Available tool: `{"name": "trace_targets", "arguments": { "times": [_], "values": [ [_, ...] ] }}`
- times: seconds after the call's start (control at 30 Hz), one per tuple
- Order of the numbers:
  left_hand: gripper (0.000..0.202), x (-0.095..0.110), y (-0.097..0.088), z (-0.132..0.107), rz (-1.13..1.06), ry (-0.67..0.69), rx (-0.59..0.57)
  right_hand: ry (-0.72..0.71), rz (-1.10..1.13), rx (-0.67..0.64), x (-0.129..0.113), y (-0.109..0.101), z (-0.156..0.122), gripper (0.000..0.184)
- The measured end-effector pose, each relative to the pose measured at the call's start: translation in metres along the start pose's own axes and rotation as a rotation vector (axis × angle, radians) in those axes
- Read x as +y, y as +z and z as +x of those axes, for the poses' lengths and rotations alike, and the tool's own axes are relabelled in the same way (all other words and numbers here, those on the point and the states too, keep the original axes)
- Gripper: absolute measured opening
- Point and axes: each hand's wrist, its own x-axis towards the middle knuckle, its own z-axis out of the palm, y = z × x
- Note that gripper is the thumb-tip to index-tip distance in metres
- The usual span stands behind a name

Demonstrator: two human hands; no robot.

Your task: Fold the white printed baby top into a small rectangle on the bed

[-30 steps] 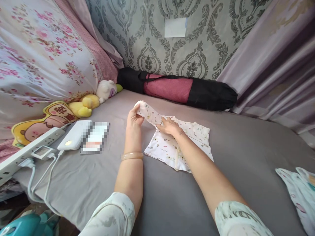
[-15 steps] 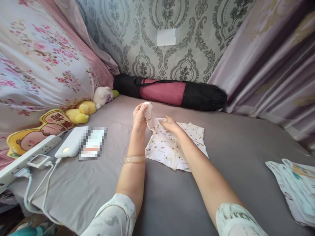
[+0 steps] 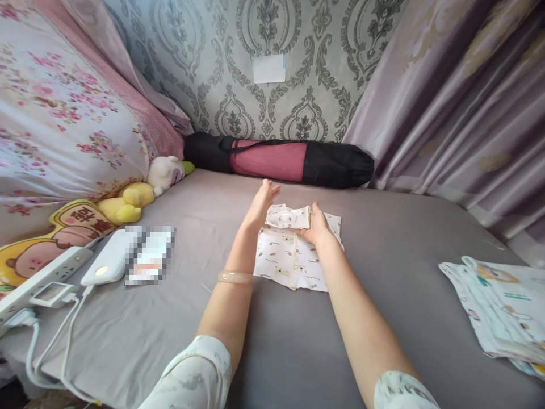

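A small white printed baby shirt (image 3: 279,264) lies spread on the grey sheet, a pale strip running down its middle. One sleeve (image 3: 287,217) is folded across the upper part of the shirt. My left hand (image 3: 263,205) is raised at the shirt's left side, open, fingers apart and pointing up. At the sleeve's right end, my right hand (image 3: 318,225) has its fingers under the cloth and its thumb up beside the cuff, holding it. The far edge of the shirt is partly covered by the sleeve and hands.
Folded printed clothes (image 3: 498,307) lie at the right. A black and pink roll bag (image 3: 268,162) rests along the wall. On the left are a power strip (image 3: 46,284) with cables, a white power bank (image 3: 111,258), a blurred-out flat item (image 3: 150,255) and plush toys (image 3: 123,204).
The sleeve, held up in my left hand before, now lies across the shirt toward the right. My left hand has let go, and my right hand holds the cuff. The view has shifted slightly right.
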Motion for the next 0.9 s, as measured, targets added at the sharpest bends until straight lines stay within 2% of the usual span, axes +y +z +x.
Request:
{"name": "trace_targets", "arguments": {
  "times": [0.07,0.13,0.23,0.4,0.5,0.63,0.77,0.9],
  "values": [
    [0.054,-0.001,-0.017,0.001,0.058,-0.013,0.088,0.002,-0.012,0.035,0.000,-0.001,0.001,0.052],
    [0.045,-0.002,-0.032,0.002,0.169,-0.046,0.175,0.000,-0.037,0.077,0.001,0.000,0.001,0.032],
    [0.040,-0.010,-0.041,0.000,0.381,-0.122,0.205,-0.060,-0.108,0.137,0.003,0.001,0.001,0.007],
    [0.061,-0.036,-0.033,-0.002,0.624,-0.150,-0.004,-0.245,-0.309,0.200,0.009,-0.005,0.011,0.019],
    [0.064,-0.052,-0.029,-0.001,0.848,-0.105,-0.039,-0.374,-0.575,0.222,0.010,-0.016,0.017,0.021],
    [0.059,-0.065,-0.028,0.000,1.081,-0.064,-0.066,-0.520,-1.020,0.357,0.006,-0.030,0.019,0.026],
    [0.057,-0.066,-0.030,-0.002,1.153,-0.066,-0.107,-0.512,-1.347,0.471,0.000,-0.034,0.011,0.026],
    [0.056,-0.059,-0.027,-0.006,1.234,-0.108,-0.126,-0.482,-1.478,0.522,-0.001,-0.031,-0.001,0.037]
  ]
}}
